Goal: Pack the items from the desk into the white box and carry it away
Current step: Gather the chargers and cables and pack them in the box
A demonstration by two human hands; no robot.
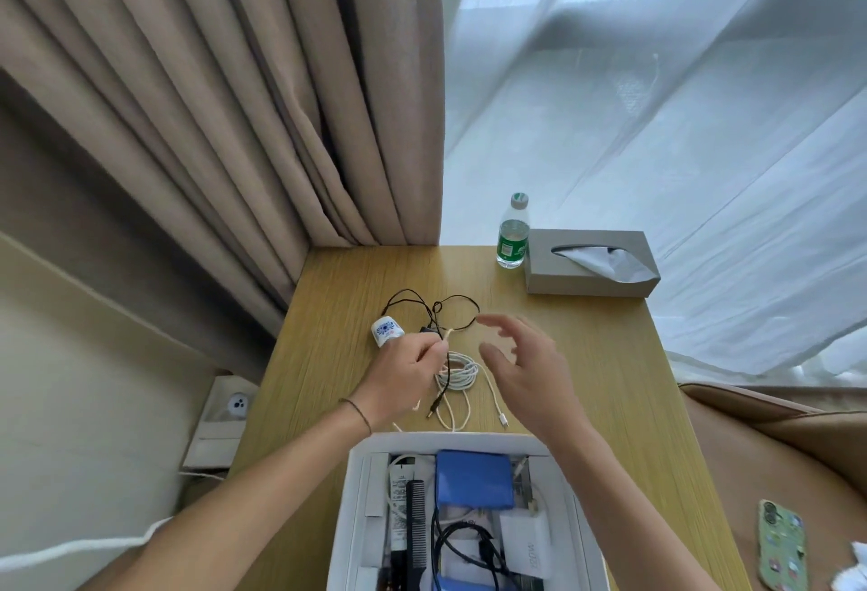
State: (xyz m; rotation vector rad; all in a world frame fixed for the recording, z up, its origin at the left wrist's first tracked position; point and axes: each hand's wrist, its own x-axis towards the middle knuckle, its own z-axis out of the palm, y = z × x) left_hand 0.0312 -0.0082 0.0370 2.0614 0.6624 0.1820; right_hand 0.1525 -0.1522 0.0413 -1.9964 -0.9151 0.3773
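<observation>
The white box (pixel 360 487) stands at the desk's near edge, holding a blue pouch, a black comb, a white charger, a tube and black cables. Beyond it on the wooden desk (pixel 586 356) lie a tangle of white cable (pixel 462 377) and a thin black cable (pixel 450 306). My left hand (pixel 403 372) pinches these cables where they cross, lifting them slightly. A small white container with a blue print (pixel 385 331) stands just left of that hand. My right hand (pixel 520 372) hovers beside the cables with fingers spread, touching nothing.
A water bottle with a green label (pixel 513 234) and a grey tissue box (pixel 591 264) stand at the desk's far edge by the curtains. A phone in a patterned green case (pixel 782 548) lies on the beige seat at the right.
</observation>
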